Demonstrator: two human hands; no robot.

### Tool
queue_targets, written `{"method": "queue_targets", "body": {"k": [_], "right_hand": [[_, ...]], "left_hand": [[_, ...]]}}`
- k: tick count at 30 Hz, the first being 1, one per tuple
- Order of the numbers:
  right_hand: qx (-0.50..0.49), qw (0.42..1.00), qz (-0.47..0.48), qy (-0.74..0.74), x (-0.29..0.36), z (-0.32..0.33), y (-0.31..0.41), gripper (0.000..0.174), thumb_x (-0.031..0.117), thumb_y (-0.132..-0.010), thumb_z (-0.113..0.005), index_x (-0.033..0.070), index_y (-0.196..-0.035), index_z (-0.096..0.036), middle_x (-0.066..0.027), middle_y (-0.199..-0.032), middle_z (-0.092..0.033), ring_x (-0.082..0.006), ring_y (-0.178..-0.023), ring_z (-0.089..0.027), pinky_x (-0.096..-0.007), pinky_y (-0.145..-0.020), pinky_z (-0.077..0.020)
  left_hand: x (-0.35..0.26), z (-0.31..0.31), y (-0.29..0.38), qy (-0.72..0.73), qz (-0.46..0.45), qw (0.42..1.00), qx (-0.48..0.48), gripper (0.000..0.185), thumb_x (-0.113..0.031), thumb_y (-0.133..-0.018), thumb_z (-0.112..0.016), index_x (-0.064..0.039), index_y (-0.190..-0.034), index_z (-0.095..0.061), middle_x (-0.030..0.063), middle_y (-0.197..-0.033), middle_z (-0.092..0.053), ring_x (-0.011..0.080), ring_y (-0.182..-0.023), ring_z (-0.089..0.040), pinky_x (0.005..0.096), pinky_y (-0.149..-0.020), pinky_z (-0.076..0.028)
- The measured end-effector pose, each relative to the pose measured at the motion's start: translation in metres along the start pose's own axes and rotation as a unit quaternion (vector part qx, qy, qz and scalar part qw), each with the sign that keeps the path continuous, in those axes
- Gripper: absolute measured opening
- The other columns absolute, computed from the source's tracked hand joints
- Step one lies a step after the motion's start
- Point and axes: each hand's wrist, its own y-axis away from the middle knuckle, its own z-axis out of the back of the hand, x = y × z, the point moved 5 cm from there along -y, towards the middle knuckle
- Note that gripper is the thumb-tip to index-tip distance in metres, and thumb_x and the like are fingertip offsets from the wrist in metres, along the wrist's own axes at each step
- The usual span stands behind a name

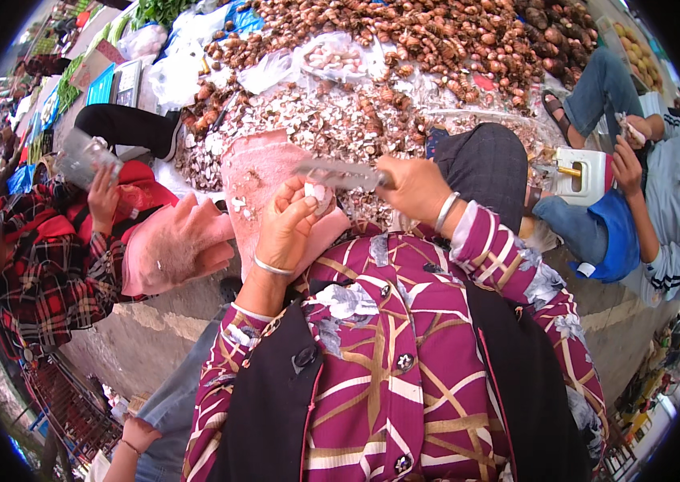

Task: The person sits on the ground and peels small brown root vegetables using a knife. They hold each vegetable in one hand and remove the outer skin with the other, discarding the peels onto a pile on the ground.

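My left hand (287, 220) grips a partly peeled taro corm (319, 196), whose white flesh faces up between thumb and fingers. In my right hand (415, 188) is the handle of a knife with a broad metal blade (340, 173). The blade is blurred and lies over the upper side of the taro; whether it touches cannot be told. Beneath my left hand a pink towel (265, 162) covers my leg, with bits of peel on it. Taro peelings (316, 120) lie thickly on the ground in front of me.
Unpeeled taro (436, 30) is heaped beyond the peelings, near a plastic bag of peeled taro (335, 57). At left, a person in plaid (45, 265) holds a cleaver (87, 159). At right, another person (671, 199) works beside a white plastic jug (581, 175). A scale (127, 84) stands upper left.
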Motion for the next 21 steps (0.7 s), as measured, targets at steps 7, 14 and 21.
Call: {"method": "queue_targets", "body": {"k": [7, 14, 21], "right_hand": [[0.049, 0.993, -0.063, 0.085, -0.026, -0.003, -0.006, 0.014, 0.028, -0.083, -0.059, 0.013, -0.086, -0.058, -0.0122, -0.072, -0.064, -0.0324, -0.068, -0.065, -0.0445, -0.062, -0.0501], [0.046, 0.999, -0.001, 0.012, -0.003, -0.008, -0.004, 0.013, 0.024, -0.079, -0.062, 0.013, -0.083, -0.059, -0.0129, -0.070, -0.063, -0.0331, -0.070, -0.064, -0.0442, -0.062, -0.0489], [0.046, 0.998, -0.002, -0.041, 0.010, 0.005, -0.002, 0.012, 0.024, -0.079, -0.059, 0.012, -0.082, -0.061, -0.0136, -0.072, -0.064, -0.0349, -0.071, -0.064, -0.0463, -0.065, -0.0496]], "left_hand": [[-0.002, -0.007, 0.003, -0.007, 0.021, 0.998, 0.053, 0.041, -0.010, -0.080, -0.065, 0.003, -0.116, -0.052, 0.0129, -0.112, -0.061, 0.0248, -0.103, -0.060, 0.0452, -0.102, -0.043], [-0.003, -0.007, 0.002, -0.009, 0.023, 0.998, 0.062, 0.042, -0.013, -0.082, -0.062, 0.002, -0.119, -0.050, 0.0123, -0.114, -0.059, 0.0255, -0.105, -0.059, 0.0448, -0.102, -0.043], [0.000, -0.009, -0.003, 0.045, 0.028, 0.996, 0.066, 0.038, -0.016, -0.082, -0.063, 0.003, -0.114, -0.053, 0.0133, -0.109, -0.062, 0.0189, -0.093, -0.060, 0.0310, -0.083, -0.050]]}}
